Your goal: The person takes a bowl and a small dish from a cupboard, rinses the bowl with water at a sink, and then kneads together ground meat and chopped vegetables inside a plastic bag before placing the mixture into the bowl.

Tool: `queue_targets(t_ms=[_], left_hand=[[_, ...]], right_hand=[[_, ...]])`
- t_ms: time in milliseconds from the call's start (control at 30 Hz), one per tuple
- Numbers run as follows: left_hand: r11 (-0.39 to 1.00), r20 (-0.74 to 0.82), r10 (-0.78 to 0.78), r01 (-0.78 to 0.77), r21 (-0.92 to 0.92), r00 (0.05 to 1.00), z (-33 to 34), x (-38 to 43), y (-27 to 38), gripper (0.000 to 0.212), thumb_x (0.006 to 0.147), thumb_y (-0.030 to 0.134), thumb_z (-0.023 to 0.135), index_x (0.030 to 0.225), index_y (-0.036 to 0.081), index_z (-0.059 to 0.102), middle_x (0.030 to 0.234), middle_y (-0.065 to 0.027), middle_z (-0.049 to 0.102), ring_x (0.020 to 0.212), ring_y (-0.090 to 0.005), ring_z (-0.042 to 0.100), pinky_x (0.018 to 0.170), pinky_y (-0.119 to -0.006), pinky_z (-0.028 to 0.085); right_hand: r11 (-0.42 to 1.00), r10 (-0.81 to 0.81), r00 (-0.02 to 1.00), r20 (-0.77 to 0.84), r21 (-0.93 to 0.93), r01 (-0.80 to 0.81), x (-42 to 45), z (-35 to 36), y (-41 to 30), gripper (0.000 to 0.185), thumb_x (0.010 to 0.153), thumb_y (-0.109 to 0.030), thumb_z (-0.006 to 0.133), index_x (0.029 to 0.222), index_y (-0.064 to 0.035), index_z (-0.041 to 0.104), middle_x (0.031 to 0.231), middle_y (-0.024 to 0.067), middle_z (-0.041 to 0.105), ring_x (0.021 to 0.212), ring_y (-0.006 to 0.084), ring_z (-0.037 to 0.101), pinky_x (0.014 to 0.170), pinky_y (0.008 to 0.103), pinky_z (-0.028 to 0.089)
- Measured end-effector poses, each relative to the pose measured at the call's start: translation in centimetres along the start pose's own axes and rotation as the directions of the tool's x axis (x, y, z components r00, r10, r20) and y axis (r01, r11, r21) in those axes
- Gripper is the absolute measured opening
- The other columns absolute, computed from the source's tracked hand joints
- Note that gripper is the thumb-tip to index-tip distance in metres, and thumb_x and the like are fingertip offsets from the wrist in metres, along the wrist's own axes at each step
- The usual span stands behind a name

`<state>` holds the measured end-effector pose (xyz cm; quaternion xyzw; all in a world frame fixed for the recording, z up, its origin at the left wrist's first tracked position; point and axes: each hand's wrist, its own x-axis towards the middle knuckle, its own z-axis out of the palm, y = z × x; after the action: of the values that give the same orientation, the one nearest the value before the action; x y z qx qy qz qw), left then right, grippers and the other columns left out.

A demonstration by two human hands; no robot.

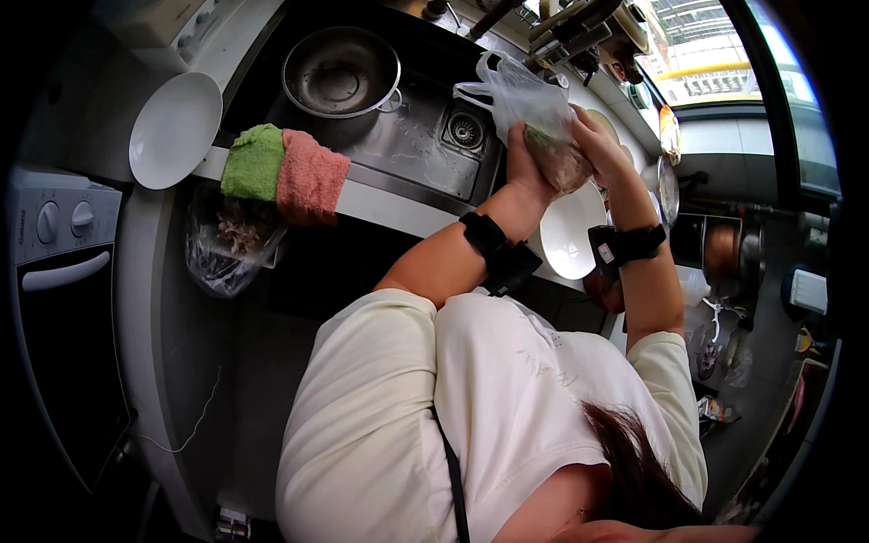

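Note:
A thin clear plastic bag (526, 98) with something pale brown and green in its lower part is held up between both hands, above the right edge of the steel sink. My left hand (531, 166) grips the near left side of the bag. From the right, my right hand (601, 146) presses on the bag, its fingers partly behind the plastic. To the left of the bag lies the sink drain (466, 130), and a metal wok (341, 73) rests over the sink's left part. Below my hands a white dish (574, 234) is partly covered by them.
Green (252, 163) and pink (312, 176) cloths hang over the counter edge. Under them hangs a clear waste bag (234, 251) with scraps. An oval white plate (175, 130) lies at the left. A faucet (570, 44) stands behind the bag, near the window.

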<state>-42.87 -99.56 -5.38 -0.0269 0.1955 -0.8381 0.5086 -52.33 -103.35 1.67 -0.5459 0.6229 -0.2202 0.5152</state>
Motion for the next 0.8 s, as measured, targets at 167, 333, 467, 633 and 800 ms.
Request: queue_targets(t_ms=[167,333,467,633,800], left_hand=[[0.993,-0.045,0.121,-0.121,0.008,0.992,-3.2,2.7,-0.9,0.064,0.082,0.052,0.03,0.125,0.008,0.046,0.123,-0.0143,0.049,0.112,-0.0308,0.05,0.095,-0.044,0.04],[0.974,-0.049,0.186,-0.19,-0.119,0.981,-5.6,4.1,-2.0,0.057,0.083,0.043,0.046,0.123,0.002,0.044,0.113,-0.013,0.053,0.1,-0.0269,0.056,0.087,-0.039,0.046],[0.973,-0.006,0.169,-0.168,-0.161,0.986,-5.3,3.9,-2.7,0.058,0.083,0.044,0.046,0.124,0.003,0.043,0.113,-0.0127,0.053,0.101,-0.0268,0.056,0.087,-0.039,0.046],[0.982,-0.068,0.131,-0.138,-0.13,0.989,-4.7,3.6,-3.0,0.062,0.082,0.051,0.039,0.125,0.008,0.044,0.119,-0.0127,0.05,0.108,-0.0281,0.051,0.092,-0.04,0.042],[0.988,-0.08,0.138,-0.143,-0.059,0.987,-5.2,3.7,-3.2,0.066,0.081,0.056,0.03,0.125,0.01,0.047,0.123,-0.0127,0.048,0.114,-0.0299,0.047,0.096,-0.042,0.038]], right_hand=[[0.999,-0.035,0.996,-0.084,0.03,0.037,-0.4,1.3,0.5,0.045,0.087,-0.026,0.056,0.124,-0.0022,0.046,0.11,0.0105,0.058,0.098,0.0169,0.056,0.084,0.0268,0.046],[0.985,0.01,0.999,-0.036,0.172,-0.004,-0.6,1.3,0.8,0.043,0.086,-0.023,0.057,0.122,-0.0009,0.047,0.11,0.01,0.058,0.097,0.0161,0.057,0.084,0.0266,0.046],[0.983,0.003,0.998,-0.062,0.183,0.008,-0.5,0.8,1.7,0.043,0.086,-0.023,0.057,0.122,-0.0004,0.047,0.109,0.0098,0.058,0.097,0.0154,0.057,0.083,0.0264,0.046],[0.988,-0.028,0.998,-0.05,0.151,0.035,-0.5,0.9,1.7,0.042,0.087,-0.022,0.056,0.121,-0.0002,0.047,0.107,0.0086,0.058,0.093,0.0143,0.056,0.082,0.026,0.046],[0.991,-0.026,0.998,-0.054,0.129,0.032,-0.5,0.9,2.0,0.041,0.088,-0.023,0.055,0.121,-0.0002,0.046,0.107,0.0085,0.058,0.094,0.0143,0.056,0.082,0.026,0.046]])
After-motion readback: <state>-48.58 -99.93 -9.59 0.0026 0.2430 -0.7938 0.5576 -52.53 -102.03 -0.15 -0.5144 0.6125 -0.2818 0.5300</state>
